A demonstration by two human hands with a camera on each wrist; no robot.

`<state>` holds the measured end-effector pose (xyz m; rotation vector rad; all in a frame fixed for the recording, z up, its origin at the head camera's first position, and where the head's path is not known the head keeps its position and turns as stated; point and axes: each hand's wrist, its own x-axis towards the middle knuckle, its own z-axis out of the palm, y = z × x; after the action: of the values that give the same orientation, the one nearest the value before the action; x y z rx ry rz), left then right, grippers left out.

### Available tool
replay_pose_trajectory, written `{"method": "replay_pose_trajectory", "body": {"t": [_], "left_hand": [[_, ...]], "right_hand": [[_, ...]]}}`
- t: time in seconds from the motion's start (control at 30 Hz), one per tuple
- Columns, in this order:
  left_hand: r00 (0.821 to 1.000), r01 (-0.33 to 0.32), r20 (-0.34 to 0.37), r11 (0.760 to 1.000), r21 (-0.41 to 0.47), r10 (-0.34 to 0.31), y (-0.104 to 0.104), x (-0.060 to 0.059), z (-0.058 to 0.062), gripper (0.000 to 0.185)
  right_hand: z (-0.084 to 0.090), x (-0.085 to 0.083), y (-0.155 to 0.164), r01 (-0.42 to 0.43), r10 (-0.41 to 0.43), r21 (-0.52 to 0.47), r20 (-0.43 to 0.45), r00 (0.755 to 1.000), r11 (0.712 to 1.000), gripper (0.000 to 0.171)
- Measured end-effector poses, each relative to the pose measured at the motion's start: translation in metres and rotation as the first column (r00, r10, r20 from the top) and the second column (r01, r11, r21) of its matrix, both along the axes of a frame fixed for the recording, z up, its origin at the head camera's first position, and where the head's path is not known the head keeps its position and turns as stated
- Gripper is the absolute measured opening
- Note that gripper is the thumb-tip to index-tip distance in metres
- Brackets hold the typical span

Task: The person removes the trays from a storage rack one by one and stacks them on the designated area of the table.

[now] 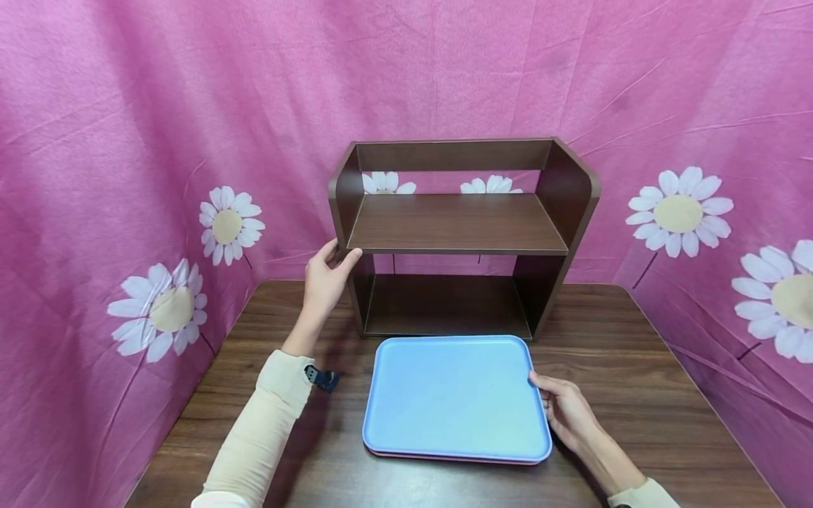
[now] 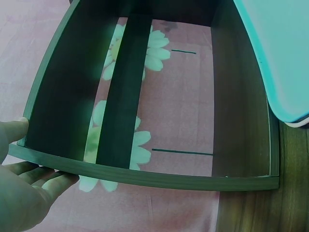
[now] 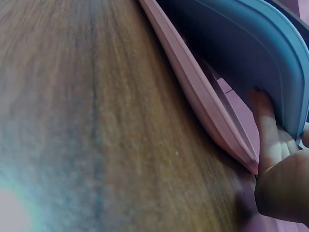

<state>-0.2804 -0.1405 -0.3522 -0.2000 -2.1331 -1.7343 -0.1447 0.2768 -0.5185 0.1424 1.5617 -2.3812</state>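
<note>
My left hand (image 1: 322,283) grips the left side of a dark brown two-tier shelf (image 1: 457,222). In the left wrist view its thumb (image 2: 15,129) lies on the shelf's inner side and the fingers (image 2: 58,183) reach round the outside of the panel. My right hand (image 1: 571,418) holds the right edge of a light blue rectangular tray (image 1: 454,398), thumb on the rim and fingers beneath. In the right wrist view a gap shows between this blue tray and a pink tray (image 3: 193,82) under it. The pink tray is mostly hidden in the head view.
The shelf stands at the back of a wood-grain table (image 1: 629,353), just behind the trays. A pink curtain (image 1: 432,70) with white daisies surrounds the table at the back and both sides. A dark wrist device (image 1: 324,379) sits at the left sleeve's cuff.
</note>
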Motion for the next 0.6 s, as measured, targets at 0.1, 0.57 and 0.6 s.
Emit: {"method": "replay_pose_trajectory", "body": {"t": [0.1, 0.57, 0.6], "left_hand": [[1.000, 0.003, -0.004, 1.000, -0.007, -0.003, 0.003, 0.010, 0.009, 0.049], [1.000, 0.001, 0.003, 1.000, -0.009, -0.001, 0.004, 0.013, 0.012, 0.050], [1.000, 0.000, 0.005, 1.000, -0.011, 0.000, 0.004, 0.013, 0.012, 0.050]], "right_hand": [[-0.001, -0.001, -0.001, -0.005, 0.004, 0.056, 0.023, 1.000, 0.998, 0.029], [0.015, -0.001, -0.012, 0.150, 0.028, 0.902, -0.176, 0.984, 0.405, 0.045], [0.017, -0.001, -0.013, 0.179, 0.039, 0.919, -0.205, 0.978, 0.351, 0.042]]}}
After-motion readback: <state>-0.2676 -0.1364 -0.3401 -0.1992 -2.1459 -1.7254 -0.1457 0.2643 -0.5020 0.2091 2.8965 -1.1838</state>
